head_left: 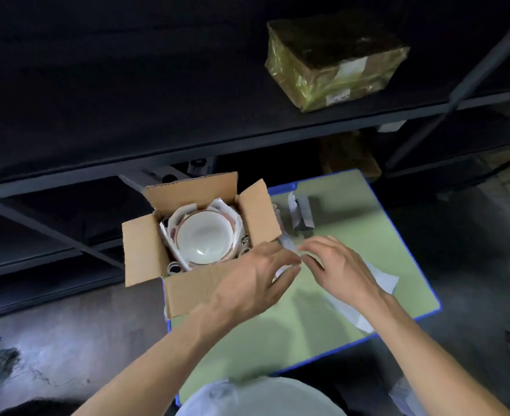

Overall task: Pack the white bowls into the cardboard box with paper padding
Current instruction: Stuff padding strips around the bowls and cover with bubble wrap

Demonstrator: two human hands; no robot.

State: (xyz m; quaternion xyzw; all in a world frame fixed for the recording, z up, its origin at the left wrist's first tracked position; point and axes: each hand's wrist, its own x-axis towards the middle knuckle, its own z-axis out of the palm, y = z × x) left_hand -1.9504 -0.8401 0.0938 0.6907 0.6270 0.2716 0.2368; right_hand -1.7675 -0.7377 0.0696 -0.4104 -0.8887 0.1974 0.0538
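A parcel wrapped in shiny yellowish tape [334, 64] sits on a dark metal shelf [187, 136]. Below it, a green table with a blue edge [277, 334] stands on a grey concrete floor [67, 340]. A small grey object [301, 213] stands near the table's far side.

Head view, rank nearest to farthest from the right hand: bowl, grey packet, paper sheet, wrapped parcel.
From the right hand:
1. paper sheet, beneath its wrist.
2. grey packet, just beyond on the table.
3. bowl, in the box, left.
4. wrapped parcel, up on the shelf.
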